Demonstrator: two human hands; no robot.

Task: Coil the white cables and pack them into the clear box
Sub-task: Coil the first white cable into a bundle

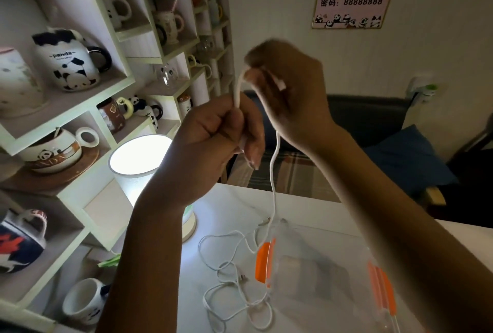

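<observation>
Thin white cable point(274, 172) raised above the table: left hand point(213, 140) fist-clamped on it, blurred right hand point(288, 87) apparently pinching its plug end; slack trails beside the clear orange-latched plastic box point(320, 274).

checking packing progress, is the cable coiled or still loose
Mostly loose: the cable hangs from both hands, its rest sprawled on the table beside the box.

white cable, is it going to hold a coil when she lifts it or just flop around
Probably floppy: the white cable hangs slack in a wavy line from the right hand, and the rest lies in loose tangled loops on the table. It looks thin and light, so coils may spring open unless pinched, as the left hand does now. It could snag on the clear box.
</observation>
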